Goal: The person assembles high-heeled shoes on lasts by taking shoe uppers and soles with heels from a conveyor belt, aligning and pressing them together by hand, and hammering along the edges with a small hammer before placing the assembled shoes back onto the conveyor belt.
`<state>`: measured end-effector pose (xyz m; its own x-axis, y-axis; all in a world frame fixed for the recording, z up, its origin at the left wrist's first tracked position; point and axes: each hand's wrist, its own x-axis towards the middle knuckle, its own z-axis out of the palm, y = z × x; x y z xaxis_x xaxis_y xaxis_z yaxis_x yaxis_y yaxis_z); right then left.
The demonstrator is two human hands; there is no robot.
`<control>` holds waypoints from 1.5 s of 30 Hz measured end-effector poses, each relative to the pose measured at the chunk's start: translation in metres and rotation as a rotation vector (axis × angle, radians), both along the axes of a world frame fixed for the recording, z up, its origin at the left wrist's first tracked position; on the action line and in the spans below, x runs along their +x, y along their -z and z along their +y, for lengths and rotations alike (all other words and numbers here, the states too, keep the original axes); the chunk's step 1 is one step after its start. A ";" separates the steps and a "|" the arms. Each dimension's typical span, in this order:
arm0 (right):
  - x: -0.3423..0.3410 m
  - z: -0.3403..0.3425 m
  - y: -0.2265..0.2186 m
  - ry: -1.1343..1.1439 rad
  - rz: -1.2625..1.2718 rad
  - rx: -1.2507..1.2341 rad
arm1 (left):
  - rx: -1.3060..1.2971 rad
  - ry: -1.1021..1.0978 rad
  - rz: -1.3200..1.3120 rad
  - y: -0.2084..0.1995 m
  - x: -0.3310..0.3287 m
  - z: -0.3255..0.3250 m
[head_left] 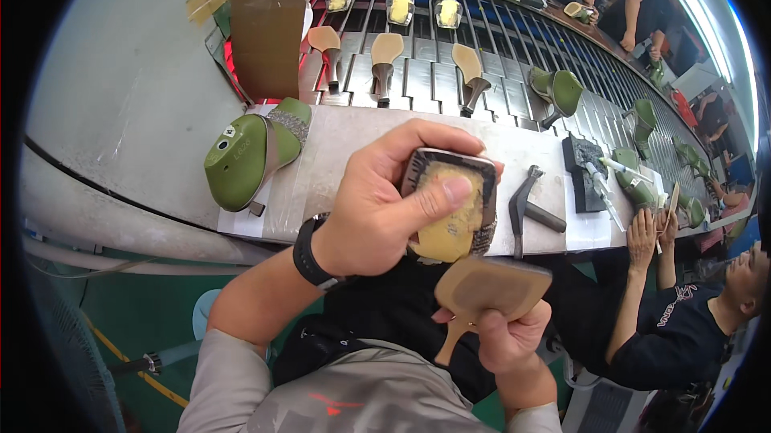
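Note:
My left hand [373, 212] is wrapped round a shoe with its underside turned up. The shoe's yellow bottom [442, 236] has a dark, rough-edged border, and my thumb presses on it. Lower and to the right, my right hand [510, 341] grips a tan shoe sole [491, 282] with a narrow tail and a darker patch in its middle. The sole's upper edge lies close below the shoe; whether they touch I cannot tell. On the bench [329, 176] to the left, a green shoe last [245, 160] stands tilted. A hammer [526, 208] rests right of the shoe.
Beyond the bench runs a slatted conveyor [422, 71] with several soles [388, 49], yellow-bottomed shoes [400, 7] and green lasts [558, 91]. A black block [582, 172] with syringes stands right of the hammer. A co-worker [675, 312] sits at the right; others work across the line.

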<state>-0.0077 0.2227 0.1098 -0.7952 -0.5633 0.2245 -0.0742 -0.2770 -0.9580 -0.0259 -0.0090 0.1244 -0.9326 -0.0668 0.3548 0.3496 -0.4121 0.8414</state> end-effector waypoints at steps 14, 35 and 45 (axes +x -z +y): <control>-0.011 -0.035 -0.014 0.022 0.022 0.022 | -0.081 0.099 0.105 0.011 0.014 0.001; -0.011 -0.031 0.003 0.081 0.067 0.001 | -0.156 0.123 0.181 0.015 0.014 -0.001; -0.006 -0.031 -0.003 -0.016 -0.151 0.057 | 0.026 0.163 -0.059 0.001 0.025 0.000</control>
